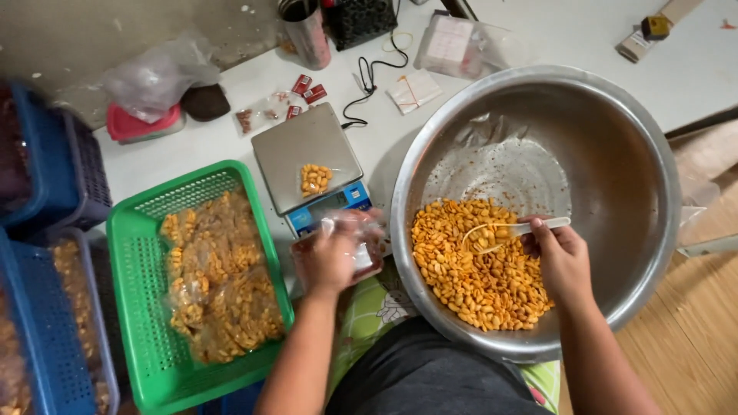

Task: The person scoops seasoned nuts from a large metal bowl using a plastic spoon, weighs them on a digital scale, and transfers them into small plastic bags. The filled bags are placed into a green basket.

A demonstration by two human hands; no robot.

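A green basket point(138, 253) at the left holds filled clear packets of orange nuts, and a scale point(307, 161) beside it carries a small heap. The left hand point(330, 257) is closed around a clear bag point(354, 230) just below the scale. The right hand point(561, 257) grips a clear spoon point(507, 229) over the nuts point(477, 269) in the steel bowl point(615, 154).

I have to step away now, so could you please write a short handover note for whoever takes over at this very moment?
Left hand: holds a small clear bag, apparently still empty, in front of the scale.
Right hand: grips a pale plastic spoon resting on the coated nuts in the big steel bowl.
Scale: a small portion of nuts lies on its tray.
Done: filled bags piled in the green basket.
Left: plenty of loose nuts in the bowl remain unbagged.
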